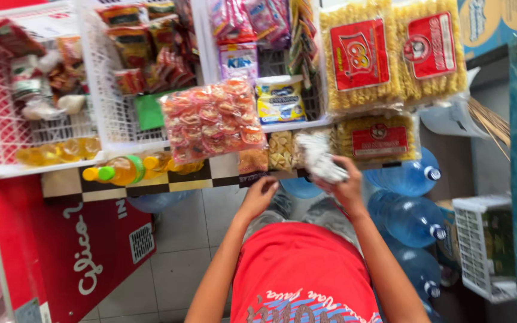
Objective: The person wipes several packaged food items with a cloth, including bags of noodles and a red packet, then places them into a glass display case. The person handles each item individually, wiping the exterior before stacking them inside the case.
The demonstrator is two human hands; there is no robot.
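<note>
- My right hand (345,188) is clenched around a crinkly white-and-clear packet (320,158), held just below the desk (151,181) edge at about 12 o'clock from my red shirt (300,269).
- My left hand (259,194) sits just at 9 o'clock of the right one, fingers curled; I cannot tell whether it grips anything, the view is blurred there.
- At 11 o'clock, a white wire basket (112,113) holds small red and yellow snack packs.
- At 10 o'clock, another white basket (7,128) carries wrapped goods and yellow pouches.
- A clear bag of pink-orange crackers (210,119) leans at the basket front.
- At 1 o'clock, yellow noodle bags (390,54) bear red rectangular labels.
- Yellow oil bottles (121,170) lie on the chequered desk.
- At 3 o'clock, blue water jugs (408,218) stand on the floor.
</note>
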